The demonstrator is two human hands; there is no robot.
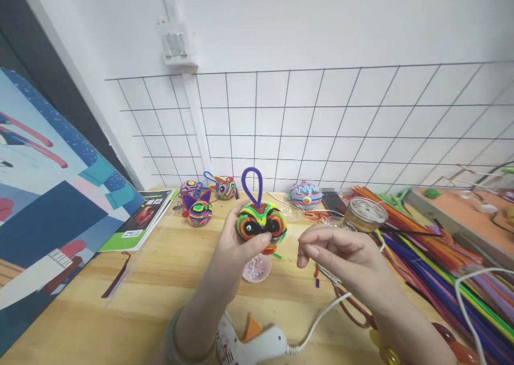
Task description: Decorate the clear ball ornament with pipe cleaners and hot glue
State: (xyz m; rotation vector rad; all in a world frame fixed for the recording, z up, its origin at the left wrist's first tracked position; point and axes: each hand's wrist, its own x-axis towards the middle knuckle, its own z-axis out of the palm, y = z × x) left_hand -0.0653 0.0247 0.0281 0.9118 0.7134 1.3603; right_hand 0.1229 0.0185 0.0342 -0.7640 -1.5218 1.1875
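My left hand (236, 252) is closed round a striped, many-coloured pipe-cleaner ball ornament (262, 214) with two dark round eyes and a purple loop on top. Its thumb presses on the front, under the eyes. To the right of the ornament and apart from it, my right hand (349, 255) has thumb and fingertips pinched together; anything between them is too small to make out. Below the ornament stands a small pink dish (257, 271) of tiny beads. A white glue gun (257, 346) with an orange trigger lies nearest me, its cord running right. Scissors (355, 307) lie partly under my right hand.
Several finished ornaments (198, 210) stand at the back left, beside a book (140, 220) and a purple tassel (116, 275). A blue-and-pink ball (307, 195) and a clear spool (366, 213) stand at the back. Bundled pipe cleaners (437, 279) cover the right side.
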